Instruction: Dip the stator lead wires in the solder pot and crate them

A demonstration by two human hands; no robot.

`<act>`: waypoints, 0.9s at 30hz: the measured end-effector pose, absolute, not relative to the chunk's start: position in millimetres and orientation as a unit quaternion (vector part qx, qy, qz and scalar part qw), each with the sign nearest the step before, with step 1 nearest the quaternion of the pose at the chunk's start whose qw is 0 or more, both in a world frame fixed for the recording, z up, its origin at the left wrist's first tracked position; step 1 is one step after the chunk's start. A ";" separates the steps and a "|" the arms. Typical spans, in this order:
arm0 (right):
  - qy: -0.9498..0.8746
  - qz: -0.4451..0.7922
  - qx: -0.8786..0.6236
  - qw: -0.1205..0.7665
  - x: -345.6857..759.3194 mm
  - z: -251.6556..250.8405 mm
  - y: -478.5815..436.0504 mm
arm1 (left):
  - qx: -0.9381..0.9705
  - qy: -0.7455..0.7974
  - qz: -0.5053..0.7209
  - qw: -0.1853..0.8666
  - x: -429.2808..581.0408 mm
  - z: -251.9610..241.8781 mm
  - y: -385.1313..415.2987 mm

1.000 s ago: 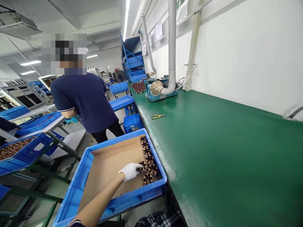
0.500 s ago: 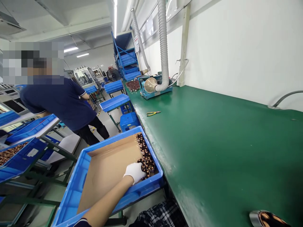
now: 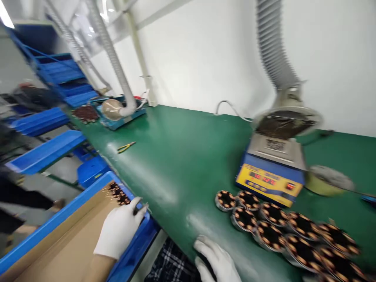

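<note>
My left hand [image 3: 120, 229], in a white glove, reaches over the right wall of a blue tray [image 3: 58, 219] lined with cardboard. Its thumb and fingers are closed around a dark motor stator [image 3: 136, 211], mostly covered by the glove. Beyond the fingers, a row of stators with copper windings [image 3: 117, 194] lies along the tray wall, thin wire ends sticking out. At the near table edge is my right hand [image 3: 217, 258], also gloved, fingers curved and apart from the thumb; nothing shows in it. To its right, several copper-wound stators in metal rings [image 3: 270, 235] stand close together on the green table.
Behind the ringed stators sits a blue-and-yellow heater box with a display [image 3: 270, 176], under a duct hood [image 3: 288, 117]. Beside it stands a round yellowish container [image 3: 329, 180]. Yellow-handled pliers [image 3: 126, 147] lie farther left, near a blue machine [image 3: 117, 117]. A blue stool [image 3: 92, 170] stands beyond the tray.
The view has swung right, bringing in the heater box, the ringed stators and my right hand. My left hand has shifted to the tray's right wall. The co-worker is mostly out of view.
</note>
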State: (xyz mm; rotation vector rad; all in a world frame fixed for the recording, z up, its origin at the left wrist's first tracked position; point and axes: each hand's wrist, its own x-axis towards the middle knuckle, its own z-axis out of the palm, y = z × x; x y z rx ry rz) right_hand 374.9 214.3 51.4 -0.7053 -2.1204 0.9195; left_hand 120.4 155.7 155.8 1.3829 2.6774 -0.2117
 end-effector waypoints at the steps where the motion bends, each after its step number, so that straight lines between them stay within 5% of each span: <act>1: -0.813 0.362 -0.287 0.354 376.0 56.0 213.2 | 0.506 0.861 -0.018 0.054 133.6 161.5 168.6; 4: -0.773 0.395 -0.341 0.361 382.2 65.8 206.1 | 0.673 0.724 0.108 0.107 186.7 164.8 211.6; 7: -0.739 0.421 -0.386 0.358 393.9 66.5 197.1 | 0.772 0.617 0.092 0.121 238.3 155.5 254.5; 12: -0.661 0.471 -0.440 0.385 417.3 73.1 192.1 | 0.782 0.616 0.020 0.089 265.8 137.2 287.3; 19: -0.380 0.650 -0.439 0.491 416.6 77.7 207.9 | 0.757 0.643 0.055 0.108 250.2 117.1 235.1; 27: -0.248 0.829 -0.256 0.431 392.6 101.7 208.4 | 0.726 0.529 0.202 0.390 253.0 124.6 218.7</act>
